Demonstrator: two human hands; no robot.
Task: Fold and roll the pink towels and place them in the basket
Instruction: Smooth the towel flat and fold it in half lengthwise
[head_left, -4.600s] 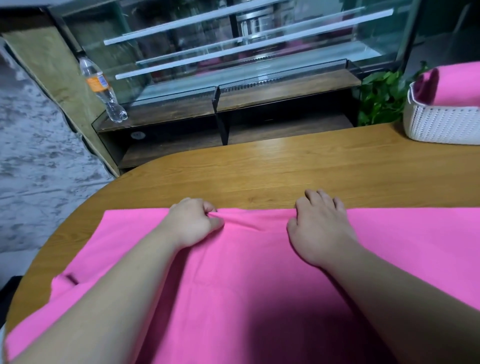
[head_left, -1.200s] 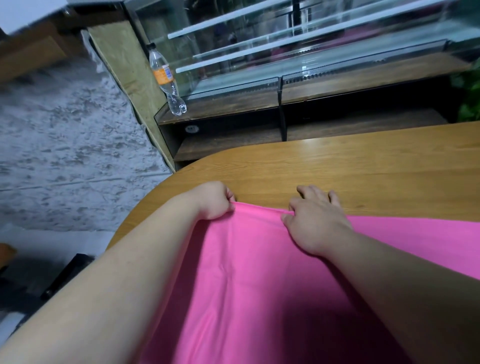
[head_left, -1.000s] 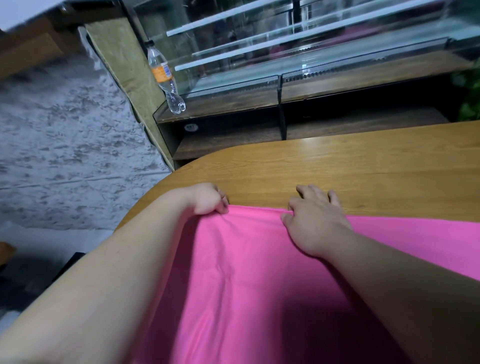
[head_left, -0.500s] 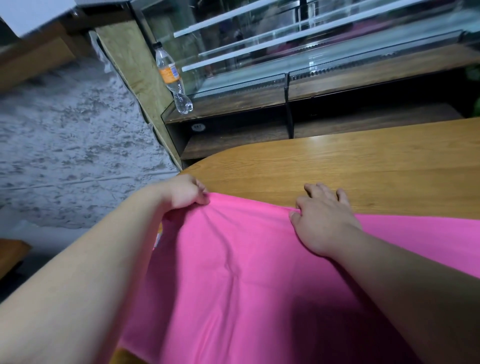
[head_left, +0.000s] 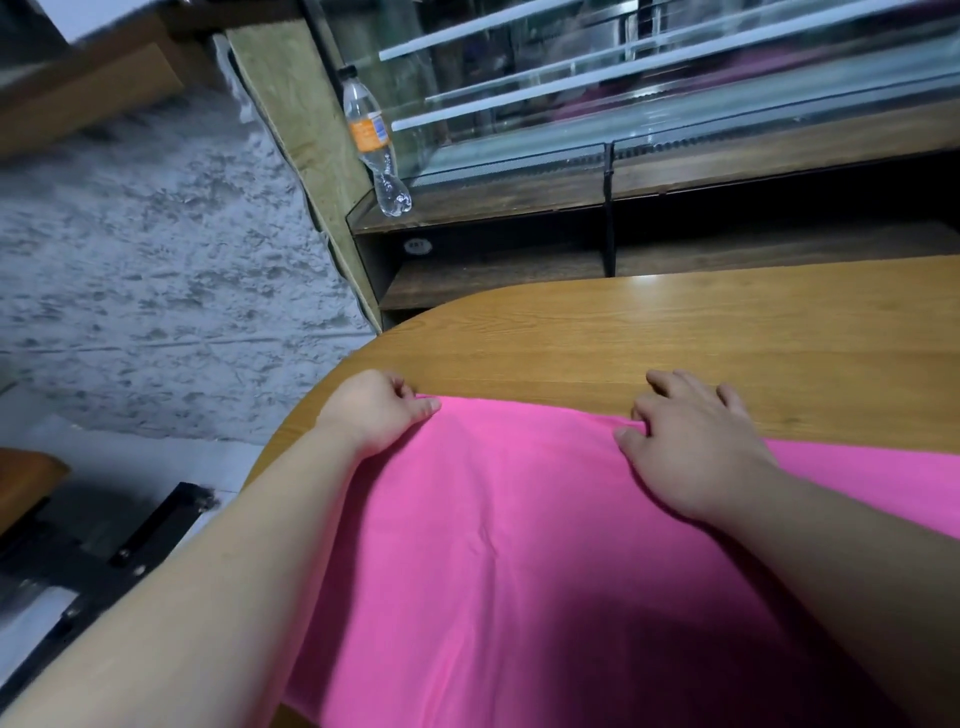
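A pink towel (head_left: 519, 530) lies spread over the near part of the wooden table (head_left: 675, 332). My left hand (head_left: 376, 410) pinches the towel's far left corner near the table's rounded end. My right hand (head_left: 691, 441) holds the far edge further right, thumb under a small fold of cloth and fingers reaching onto the bare wood. The basket is out of view.
A plastic bottle (head_left: 374, 150) with an orange label stands on the corner of a glass display counter (head_left: 675, 135) behind the table. The table's rounded left edge drops to a grey floor (head_left: 156, 286). A dark metal frame (head_left: 119, 561) lies at lower left.
My left hand has slid left along the far edge to the towel's corner, drawing the cloth out. The view has swung left, and the basket has left the picture. My right hand stayed put.
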